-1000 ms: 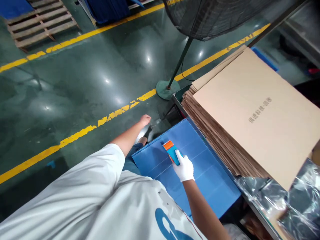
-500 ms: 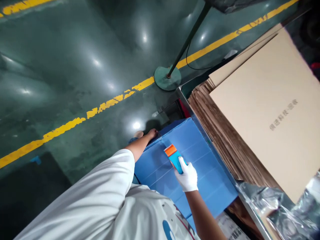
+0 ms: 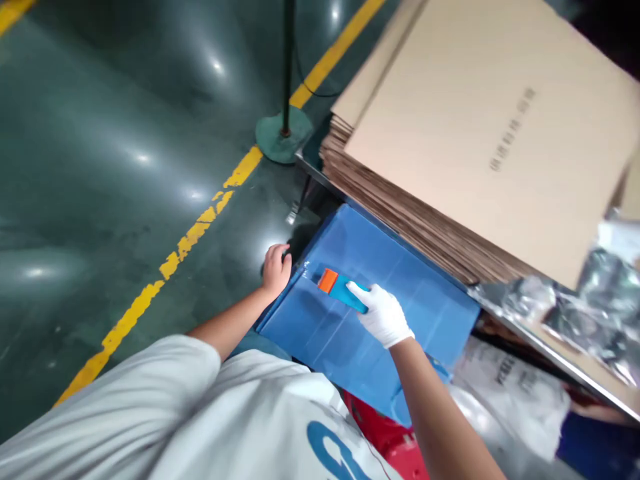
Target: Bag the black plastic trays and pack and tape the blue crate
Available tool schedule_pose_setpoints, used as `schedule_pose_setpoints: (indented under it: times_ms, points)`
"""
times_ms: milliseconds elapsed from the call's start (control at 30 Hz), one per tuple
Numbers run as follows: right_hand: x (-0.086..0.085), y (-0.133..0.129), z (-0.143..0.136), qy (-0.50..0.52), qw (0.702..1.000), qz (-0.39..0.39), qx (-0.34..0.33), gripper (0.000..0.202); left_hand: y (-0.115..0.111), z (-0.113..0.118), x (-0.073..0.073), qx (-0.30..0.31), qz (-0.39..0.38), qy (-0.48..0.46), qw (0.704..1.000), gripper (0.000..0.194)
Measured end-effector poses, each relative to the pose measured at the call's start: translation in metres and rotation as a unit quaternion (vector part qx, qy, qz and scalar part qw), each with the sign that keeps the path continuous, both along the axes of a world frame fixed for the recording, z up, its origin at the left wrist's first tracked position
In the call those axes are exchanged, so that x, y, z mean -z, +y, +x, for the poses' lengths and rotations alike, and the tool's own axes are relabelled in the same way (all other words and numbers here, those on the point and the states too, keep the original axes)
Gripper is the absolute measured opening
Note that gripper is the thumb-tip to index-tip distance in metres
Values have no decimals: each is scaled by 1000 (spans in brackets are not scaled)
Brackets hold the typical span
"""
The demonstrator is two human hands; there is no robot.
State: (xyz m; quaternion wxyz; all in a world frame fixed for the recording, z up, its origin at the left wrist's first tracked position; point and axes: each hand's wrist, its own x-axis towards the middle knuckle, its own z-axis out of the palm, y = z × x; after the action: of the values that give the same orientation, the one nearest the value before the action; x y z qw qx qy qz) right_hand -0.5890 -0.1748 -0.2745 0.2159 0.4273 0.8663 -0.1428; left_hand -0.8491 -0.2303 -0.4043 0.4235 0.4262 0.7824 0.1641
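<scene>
A scraper with a blue handle and an orange head is held in my white-gloved right hand. Its head points left over the blue panel, which looks like the top of a box; whether the head touches it I cannot tell. My bare left hand is just beyond the panel's left edge, near a corner of it. Its fingers are loosely bent, with the thumb apart, and nothing shows in them.
Beyond the panel, a tall stack of flat cardboard lies on a metal-edged surface. Crumpled silvery plastic and a white printed bag are at right. A pole on a round green base stands by the yellow floor line. Something red shows below.
My left hand has come off the panel's edge and its fingers have loosened. The scraper has turned so its head points more to the left. The whole view has swung round.
</scene>
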Motion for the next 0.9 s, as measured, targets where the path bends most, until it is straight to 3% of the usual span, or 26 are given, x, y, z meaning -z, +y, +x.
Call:
schedule_pose_setpoints:
  times_ms: [33,67,133,200,300,367,400,467,567,733,900]
  points:
    - [-5,1,6,-3,1000,-8,3,63,-18,10,-13,83,122,0,989,34]
    - [-9,1,16,-3,1000,-14,8,63,-35,23,-24,197,226,-28,953,29]
    - [-15,0,46,-1,1000,-17,23,61,-64,61,-41,423,344,-94,833,26]
    - [-21,-4,89,-2,999,-5,45,54,-85,117,-54,575,365,-117,722,32]
    - [-31,-15,166,-2,998,29,64,49,-107,226,-63,677,391,-98,616,46]
    - [-35,-23,213,4,996,57,65,52,-122,298,-60,721,425,-97,539,57]
    - [-37,-27,233,9,996,70,60,53,-130,330,-56,739,427,-83,514,68]
    - [-37,-35,264,22,995,93,40,53,-147,378,-45,767,401,-14,502,85]
    - [-32,-45,294,51,993,105,16,50,-165,407,-29,767,328,93,543,91]
    - [-15,-67,346,101,989,96,42,45,-166,397,-30,714,271,146,629,100]
    - [9,-101,417,76,987,124,62,51,-163,393,-36,703,243,167,647,107]
